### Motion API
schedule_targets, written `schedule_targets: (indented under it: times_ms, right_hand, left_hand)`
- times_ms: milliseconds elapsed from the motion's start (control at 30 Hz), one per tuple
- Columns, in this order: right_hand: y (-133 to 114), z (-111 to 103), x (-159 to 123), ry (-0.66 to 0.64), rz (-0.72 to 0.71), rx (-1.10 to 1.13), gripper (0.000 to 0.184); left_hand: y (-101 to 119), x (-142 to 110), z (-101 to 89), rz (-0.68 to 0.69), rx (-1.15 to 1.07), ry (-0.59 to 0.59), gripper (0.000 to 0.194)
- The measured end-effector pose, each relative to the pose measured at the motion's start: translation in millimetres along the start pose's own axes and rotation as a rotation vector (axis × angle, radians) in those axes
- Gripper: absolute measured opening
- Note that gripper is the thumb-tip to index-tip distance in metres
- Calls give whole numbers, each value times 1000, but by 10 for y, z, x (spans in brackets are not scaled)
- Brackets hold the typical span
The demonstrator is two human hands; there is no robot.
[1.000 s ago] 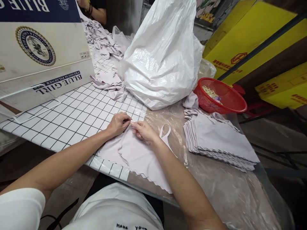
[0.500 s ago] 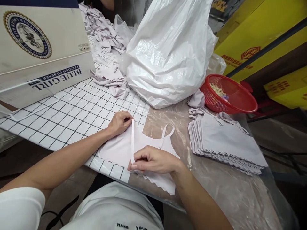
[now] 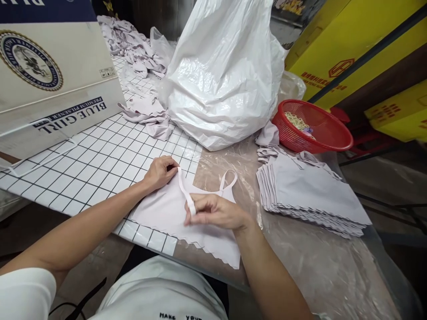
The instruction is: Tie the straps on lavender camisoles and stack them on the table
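A pale top (image 3: 163, 211) lies on the gridded tabletop (image 3: 86, 169), its strap (image 3: 182, 182) in two grips: the left hand (image 3: 167, 171) pinches the far end, the right hand (image 3: 191, 211) the near end. Taut and straight half a second earlier, the strap now bows and the right hand sits farther from the hem, suggesting the pull has eased. Right of the top rests a stack of folded garments (image 3: 316, 191), with a red basket (image 3: 328, 126) beyond; behind it, a bulky plastic bag (image 3: 223, 80) blocks the space.
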State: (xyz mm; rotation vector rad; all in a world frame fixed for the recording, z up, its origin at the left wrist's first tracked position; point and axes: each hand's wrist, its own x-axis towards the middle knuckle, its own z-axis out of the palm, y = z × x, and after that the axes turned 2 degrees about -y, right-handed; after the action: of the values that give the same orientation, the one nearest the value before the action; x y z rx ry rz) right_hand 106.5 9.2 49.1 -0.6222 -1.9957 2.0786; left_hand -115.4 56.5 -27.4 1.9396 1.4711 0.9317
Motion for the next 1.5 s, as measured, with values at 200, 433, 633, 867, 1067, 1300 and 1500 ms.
schedule_targets:
  times_ms: [200, 433, 633, 867, 1067, 1300, 1500]
  right_hand:
    - [289, -107, 74, 465, 66, 123, 37]
    - [307, -131, 66, 540, -10, 194, 35]
    - [432, -81, 183, 638, -31, 247, 33]
    - [551, 89, 359, 709, -51, 176, 26]
    - [569, 155, 411, 757, -42, -5, 19]
    - [571, 185, 414, 767, -35, -89, 15]
    - [590, 179, 430, 816, -49, -52, 18]
  left_hand:
    - [84, -34, -277, -65, 69, -38, 20]
    - [325, -339, -367, 183, 189, -294, 15]
    - [332, -404, -167, 156, 282, -349, 13]
    - [325, -512, -132, 88, 175, -274, 6]
    - [280, -566, -34, 61, 117, -187, 6]
    - [314, -559, -26, 33, 47, -141, 12]
    - [357, -556, -20, 29, 43, -115, 16]
